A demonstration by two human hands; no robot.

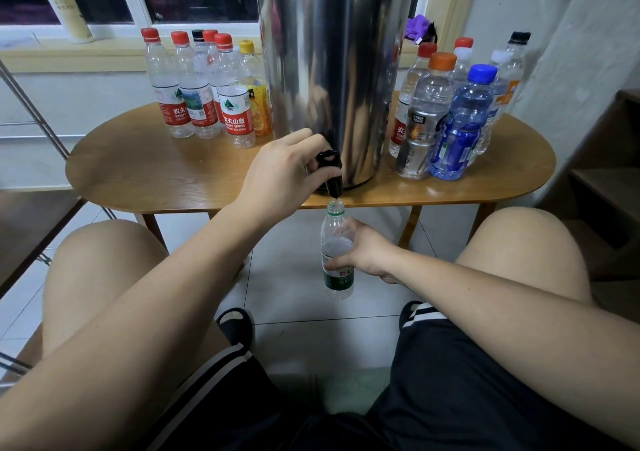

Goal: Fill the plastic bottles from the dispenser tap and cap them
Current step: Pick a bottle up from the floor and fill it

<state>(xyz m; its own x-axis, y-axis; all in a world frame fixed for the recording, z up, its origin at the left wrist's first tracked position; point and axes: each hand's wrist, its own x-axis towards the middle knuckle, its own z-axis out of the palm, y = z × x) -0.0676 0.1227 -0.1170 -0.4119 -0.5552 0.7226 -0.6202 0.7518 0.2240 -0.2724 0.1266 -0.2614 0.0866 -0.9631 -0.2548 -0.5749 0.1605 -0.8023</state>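
Below the wooden table (156,173), right hand (367,249) grips the likely thin, crushable green-label bottle (337,282) mid-body; left hand (280,173) pinches the tap (330,170).

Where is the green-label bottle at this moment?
Head view, centre: the green-label bottle is gripped by the right hand directly under the dispenser tap, below the table edge.

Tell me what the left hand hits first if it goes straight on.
The left hand, gripping the black tap, would probably press straight into the steel dispenser right behind it.
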